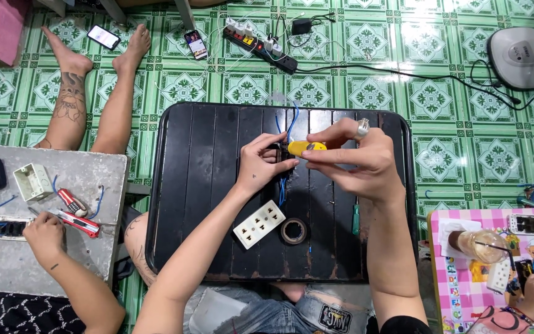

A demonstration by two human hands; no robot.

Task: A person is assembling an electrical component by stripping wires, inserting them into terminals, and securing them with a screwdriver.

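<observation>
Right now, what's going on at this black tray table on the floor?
A person sits at a black tray table, both hands over its middle. The right hand pinches a yellow tool; the left hand holds a dark part trailing blue wires. A white socket plate, a tape roll and a green-handled screwdriver lie near. Another person's hand rests on a grey board beside red cutters.

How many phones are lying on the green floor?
2. One slim dark phone with a lit screen lies by a person's bare feet; another lies beside the black power strip. Others may be hidden.
</observation>
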